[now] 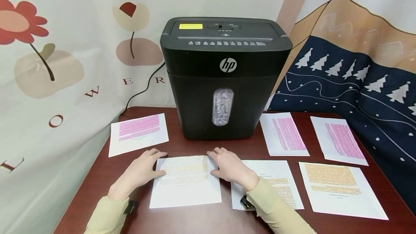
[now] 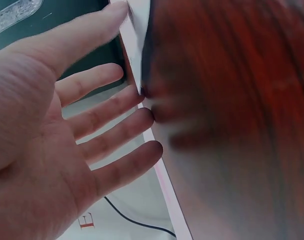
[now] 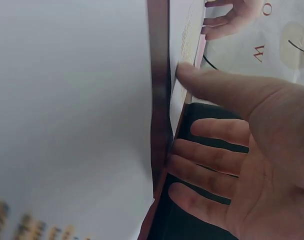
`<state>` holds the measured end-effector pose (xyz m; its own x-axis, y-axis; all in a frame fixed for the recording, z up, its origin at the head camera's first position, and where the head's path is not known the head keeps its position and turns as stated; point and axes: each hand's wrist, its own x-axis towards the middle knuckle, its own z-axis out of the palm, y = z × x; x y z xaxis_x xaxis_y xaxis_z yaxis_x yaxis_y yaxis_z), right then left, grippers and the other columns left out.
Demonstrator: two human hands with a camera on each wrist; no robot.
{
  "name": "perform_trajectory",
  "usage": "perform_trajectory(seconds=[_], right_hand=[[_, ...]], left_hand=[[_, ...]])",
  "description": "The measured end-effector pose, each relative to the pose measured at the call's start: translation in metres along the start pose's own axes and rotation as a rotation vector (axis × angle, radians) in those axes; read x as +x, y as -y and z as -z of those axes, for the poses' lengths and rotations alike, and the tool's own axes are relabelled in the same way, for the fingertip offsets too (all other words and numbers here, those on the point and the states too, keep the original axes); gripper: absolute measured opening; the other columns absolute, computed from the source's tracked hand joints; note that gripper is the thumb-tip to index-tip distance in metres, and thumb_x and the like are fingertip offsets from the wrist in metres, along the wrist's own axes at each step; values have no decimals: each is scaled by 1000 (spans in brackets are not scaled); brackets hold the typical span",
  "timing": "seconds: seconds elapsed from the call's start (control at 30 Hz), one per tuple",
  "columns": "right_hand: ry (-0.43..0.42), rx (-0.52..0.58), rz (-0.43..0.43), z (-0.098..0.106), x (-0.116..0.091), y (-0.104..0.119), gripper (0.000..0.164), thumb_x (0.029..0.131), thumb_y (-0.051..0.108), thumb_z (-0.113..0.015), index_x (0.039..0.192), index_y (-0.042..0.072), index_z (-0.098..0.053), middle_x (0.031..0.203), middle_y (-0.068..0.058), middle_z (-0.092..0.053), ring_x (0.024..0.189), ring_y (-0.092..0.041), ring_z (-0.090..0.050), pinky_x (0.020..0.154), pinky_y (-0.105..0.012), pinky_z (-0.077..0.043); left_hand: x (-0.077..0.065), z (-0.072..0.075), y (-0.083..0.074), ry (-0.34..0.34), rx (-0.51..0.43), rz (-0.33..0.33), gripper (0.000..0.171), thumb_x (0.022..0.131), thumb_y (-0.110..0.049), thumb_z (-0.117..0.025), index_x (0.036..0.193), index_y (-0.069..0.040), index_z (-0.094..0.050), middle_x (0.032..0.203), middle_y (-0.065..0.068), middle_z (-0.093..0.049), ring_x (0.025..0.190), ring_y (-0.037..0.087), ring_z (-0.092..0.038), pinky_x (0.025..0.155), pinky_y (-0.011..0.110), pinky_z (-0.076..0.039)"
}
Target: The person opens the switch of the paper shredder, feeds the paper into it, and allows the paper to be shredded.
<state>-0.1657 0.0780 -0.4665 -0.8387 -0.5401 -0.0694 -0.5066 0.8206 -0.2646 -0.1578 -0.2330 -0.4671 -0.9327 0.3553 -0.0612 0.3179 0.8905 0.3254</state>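
Observation:
A white sheet of paper [image 1: 185, 196] with yellow-orange highlighted lines lies on the table in front of the shredder. At its upper left corner is my left hand [image 1: 141, 170], the thumb touching the sheet's side; in the left wrist view its fingers [image 2: 122, 167] are straight and spread, tips at the table. My right hand [image 1: 232, 169] is at the upper right corner, thumb [image 3: 212, 82] on the sheet and other fingers straight in the right wrist view. That hand's wrist passes over a second orange-highlighted sheet [image 1: 276, 167], partly hidden by the forearm.
A black HP paper shredder [image 1: 198, 96] stands at the back, shreds visible through its window. Pink-highlighted sheets lie at left [image 1: 139, 143] and right [image 1: 269, 129], [image 1: 325, 147]. Another orange-highlighted sheet [image 1: 351, 205] is at front right. A black cord [image 1: 146, 87] runs behind left.

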Motion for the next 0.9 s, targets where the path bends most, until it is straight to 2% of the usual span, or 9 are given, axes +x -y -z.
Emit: perform_trajectory(seconds=[0.13,0.2,0.33,0.43,0.5,0.63,0.77,0.9], right_hand=[[-5,-11,-24,1,3,2,61,89,24,-83,144,6,-63,128,-10,-69,112,-24,-63,92,-37,-58],[-10,1,-35,1,2,2,59,89,21,-83,142,6,-64,125,-10,-69,109,-24,-62,88,-36,-58],[-61,66,-53,2,-2,1,45,86,14,-82,128,5,-70,109,-9,-67,97,-23,-62,78,-37,-55],[-116,172,-90,3,-5,-4,32,85,10,-82,115,7,-70,103,-7,-68,88,-21,-62,75,-37,-53],[-147,273,-135,5,-9,-8,27,86,9,-81,111,9,-69,96,-6,-70,80,-18,-59,71,-34,-50],[-214,514,-193,11,-15,-19,29,89,7,-80,116,8,-69,88,-6,-72,73,-12,-61,64,-25,-48],[-278,737,-161,18,-21,-31,35,90,3,-78,123,-1,-68,93,-14,-74,76,-9,-66,66,-18,-51],[-318,861,-142,28,-27,-37,26,93,2,-75,117,-6,-70,101,-23,-76,80,-7,-70,71,-18,-58]], left_hand=[[2,0,-2,4,-5,0,56,80,-23,-91,128,-1,-71,117,12,-69,105,27,-66,86,45,-60],[2,-1,-4,7,-37,8,50,81,-20,-90,124,-2,-73,111,8,-69,97,21,-63,84,41,-58],[2,-2,-7,-19,-122,25,35,83,-15,-87,114,-5,-75,104,3,-64,86,14,-56,78,33,-51],[1,1,-9,-80,-193,36,22,86,-13,-84,106,-10,-74,103,2,-66,84,12,-54,75,29,-48],[1,3,-10,-120,-264,49,18,88,-12,-82,104,-11,-73,101,3,-70,79,12,-54,69,26,-46],[1,8,-15,-192,-427,79,21,90,-10,-81,110,-10,-73,97,8,-77,76,11,-62,64,20,-47],[2,12,-22,-264,-550,125,32,91,-11,-81,120,-5,-72,104,13,-79,88,10,-71,72,17,-54],[3,15,-29,-325,-665,148,27,93,-14,-80,117,-4,-73,102,15,-80,85,2,-69,75,16,-54]])
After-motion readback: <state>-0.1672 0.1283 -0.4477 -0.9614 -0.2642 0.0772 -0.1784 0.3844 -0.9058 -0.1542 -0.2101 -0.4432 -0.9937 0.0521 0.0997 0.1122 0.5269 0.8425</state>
